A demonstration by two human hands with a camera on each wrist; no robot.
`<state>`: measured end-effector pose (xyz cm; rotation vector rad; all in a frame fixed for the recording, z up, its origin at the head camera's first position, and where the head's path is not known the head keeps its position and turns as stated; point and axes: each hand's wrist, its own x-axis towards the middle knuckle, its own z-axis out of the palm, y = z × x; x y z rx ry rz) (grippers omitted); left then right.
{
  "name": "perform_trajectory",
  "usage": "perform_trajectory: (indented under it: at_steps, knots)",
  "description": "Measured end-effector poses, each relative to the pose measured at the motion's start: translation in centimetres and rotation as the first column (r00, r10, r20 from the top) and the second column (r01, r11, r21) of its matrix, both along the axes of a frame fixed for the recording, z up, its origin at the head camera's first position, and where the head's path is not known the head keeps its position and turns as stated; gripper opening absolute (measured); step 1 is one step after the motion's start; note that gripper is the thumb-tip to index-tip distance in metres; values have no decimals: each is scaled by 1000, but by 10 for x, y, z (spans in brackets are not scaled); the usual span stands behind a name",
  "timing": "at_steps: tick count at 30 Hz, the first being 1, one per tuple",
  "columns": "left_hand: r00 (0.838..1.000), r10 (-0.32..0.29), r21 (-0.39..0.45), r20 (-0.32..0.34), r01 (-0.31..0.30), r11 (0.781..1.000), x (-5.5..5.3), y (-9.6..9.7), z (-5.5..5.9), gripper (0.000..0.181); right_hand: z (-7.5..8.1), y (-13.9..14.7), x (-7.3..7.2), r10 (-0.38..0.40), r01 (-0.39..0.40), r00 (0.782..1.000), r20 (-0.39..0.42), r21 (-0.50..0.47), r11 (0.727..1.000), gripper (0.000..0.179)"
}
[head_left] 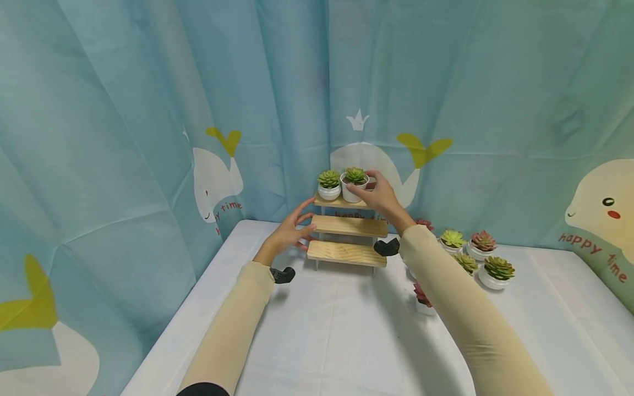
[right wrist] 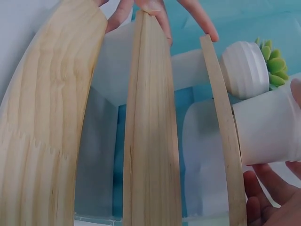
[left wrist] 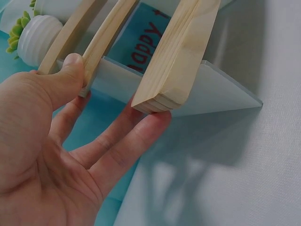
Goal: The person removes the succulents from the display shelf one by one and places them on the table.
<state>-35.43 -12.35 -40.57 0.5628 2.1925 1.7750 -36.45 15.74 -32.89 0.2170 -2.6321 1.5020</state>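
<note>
A three-tier wooden stand (head_left: 349, 225) with translucent side supports stands on the table. On its top plank, at the left end, sits a small green succulent in a white ribbed pot (head_left: 329, 185). Beside it is another green succulent in a smooth white pot (head_left: 354, 184), its base against the plank. My right hand (head_left: 381, 195) grips this second pot between thumb and fingers. At the stand's left end, my left hand (head_left: 287, 231) has its fingers spread. In the left wrist view, its thumb and fingertips touch the ends of the planks (left wrist: 164, 89).
Several potted succulents, green and red, stand on the white table to the right, including a dark green one (head_left: 497, 270). A red one (head_left: 423, 300) is partly hidden by my right sleeve (head_left: 455, 302). A blue whale-print curtain (head_left: 282, 110) hangs behind the stand.
</note>
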Motion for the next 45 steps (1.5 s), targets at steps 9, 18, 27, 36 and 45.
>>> perform_trajectory:
  at_steps: [9,18,27,36,45]
  knots:
    - [1000,1,4,11,-1,1000,-1,0,1,77,-1,1,-3,-1,1,1000,-8,-17,1000,92]
    - [1000,-2,0,-2,2,1000,-1,-1,-1,76,-2,-1,-3,-8,8,1000,-9,-30,1000,91]
    - [1000,-5,7,1,5,1000,-3,-2,-2,76,-3,-1,-4,-16,14,998,-61,-36,999,86]
    - [1000,-11,4,8,11,1000,-2,-2,-2,75,6,3,2,1,-3,996,-87,-32,999,86]
    - [1000,-5,5,17,4,1000,-3,0,0,76,23,10,12,6,-12,993,-119,-46,999,82]
